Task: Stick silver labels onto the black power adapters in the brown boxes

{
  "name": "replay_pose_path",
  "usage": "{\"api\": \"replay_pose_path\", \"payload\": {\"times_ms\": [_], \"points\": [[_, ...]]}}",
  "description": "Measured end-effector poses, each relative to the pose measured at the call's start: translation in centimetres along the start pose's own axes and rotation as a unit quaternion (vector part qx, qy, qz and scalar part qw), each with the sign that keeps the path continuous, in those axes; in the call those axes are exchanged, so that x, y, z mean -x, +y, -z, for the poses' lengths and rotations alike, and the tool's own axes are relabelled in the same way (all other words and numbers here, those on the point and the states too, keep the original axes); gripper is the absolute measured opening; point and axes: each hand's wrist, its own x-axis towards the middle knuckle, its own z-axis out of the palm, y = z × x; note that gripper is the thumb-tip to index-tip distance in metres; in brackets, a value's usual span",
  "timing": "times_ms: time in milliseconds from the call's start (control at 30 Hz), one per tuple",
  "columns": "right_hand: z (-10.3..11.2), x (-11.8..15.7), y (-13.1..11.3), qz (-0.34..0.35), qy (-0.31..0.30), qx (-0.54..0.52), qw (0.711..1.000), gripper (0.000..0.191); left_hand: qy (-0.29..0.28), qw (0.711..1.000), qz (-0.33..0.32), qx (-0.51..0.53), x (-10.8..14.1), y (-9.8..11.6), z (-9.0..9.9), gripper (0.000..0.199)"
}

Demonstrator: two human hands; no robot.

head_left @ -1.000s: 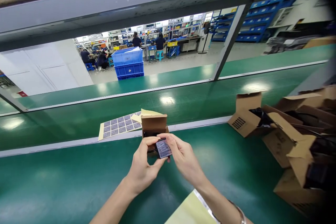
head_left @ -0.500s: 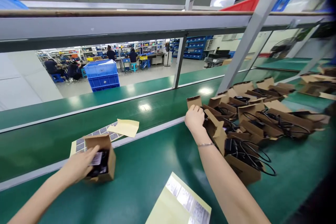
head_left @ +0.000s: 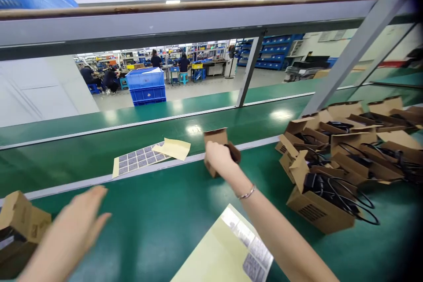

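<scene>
In the middle of the green bench my right hand (head_left: pixel 220 157) is closed on a small open cardboard box (head_left: pixel 215 135), gripping it from above; its fingertips are hidden. My left hand (head_left: pixel 77 220) hangs over the bench at the lower left, blurred, thumb and fingers apart, holding nothing. Beside it, at the left edge, stands another cardboard box (head_left: pixel 24 229) with dark contents and a pale label. A backing sheet with silvery labels (head_left: pixel 231 246) lies nearest me. Farther back rest a sheet of grey labels (head_left: pixel 137 158) and a loose yellowish paper piece (head_left: pixel 175 147).
Several open cardboard boxes (head_left: pixel 322 205) with black cables and adapters crowd the right side. A pale metal rail (head_left: pixel 185 164) runs along the bench, and slanted posts (head_left: pixel 358 44) rise behind. Stacked blue crates (head_left: pixel 147 86) and seated people (head_left: pixel 110 78) are beyond.
My right hand has drawn a box leftward, away from the group. The box by my left hand is now at the far left, and that hand has let go of it. The view has shifted.
</scene>
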Motion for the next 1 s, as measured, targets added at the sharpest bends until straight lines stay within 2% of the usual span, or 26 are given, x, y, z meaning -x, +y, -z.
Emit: {"api": "replay_pose_path", "payload": {"times_ms": [67, 133, 200, 267, 333, 400, 500, 567, 667, 733, 867, 933, 1000], "points": [[0.2, 2.6, -2.9, 0.078, 0.021, -0.03, 0.996, 0.032, -0.115, 0.989, -0.041, 0.088, 0.1, 8.4, -2.7, 0.039], [0.4, 5.4, -3.3, 0.144, 0.05, -0.062, 0.986, 0.026, -0.222, 0.957, -0.085, 0.167, -0.2, 15.8, -5.4, 0.032], [0.0, 8.3, -1.0, 0.174, 0.08, -0.085, 0.978, 0.029, -0.257, 0.942, -0.084, 0.198, -0.6, 21.2, -7.9, 0.031], [-1.6, 11.2, 2.7, 0.164, 0.109, -0.094, 0.976, 0.036, -0.258, 0.941, -0.069, 0.209, -1.1, 24.3, -9.8, 0.035], [-4.3, 13.9, 6.5, 0.144, 0.138, -0.093, 0.976, 0.045, -0.263, 0.938, -0.062, 0.219, -1.3, 25.7, -11.2, 0.038], [-7.6, 16.3, 9.2, 0.12, 0.162, -0.092, 0.975, 0.056, -0.275, 0.932, -0.063, 0.228, -1.3, 26.3, -11.8, 0.031], [-11.8, 18.8, 10.9, 0.083, 0.188, -0.126, 0.971, 0.055, -0.294, 0.924, -0.063, 0.234, -1.2, 26.7, -11.8, 0.018], [-13.3, 19.5, 11.0, 0.057, 0.187, -0.181, 0.964, 0.049, -0.303, 0.918, -0.062, 0.25, -1.3, 27.0, -11.5, 0.025], [-13.6, 19.8, 11.1, 0.044, 0.16, -0.242, 0.956, 0.039, -0.318, 0.897, -0.054, 0.303, -1.9, 27.3, -11.4, 0.043], [-13.1, 19.7, 11.2, 0.052, 0.137, -0.264, 0.953, 0.028, -0.338, 0.876, -0.044, 0.342, -2.5, 27.5, -11.5, 0.047], [-11.9, 19.8, 11.8, 0.075, 0.103, -0.298, 0.946, 0.015, -0.364, 0.85, -0.053, 0.378, -3.1, 27.7, -11.9, 0.043], [-11.3, 20.0, 12.1, 0.079, 0.091, -0.306, 0.944, 0.017, -0.366, 0.838, -0.069, 0.399, -3.0, 27.6, -12.0, 0.04], [-10.7, 20.3, 12.3, 0.08, 0.058, -0.323, 0.941, 0.019, -0.364, 0.812, -0.077, 0.45, -2.6, 27.4, -11.8, 0.039]]}}
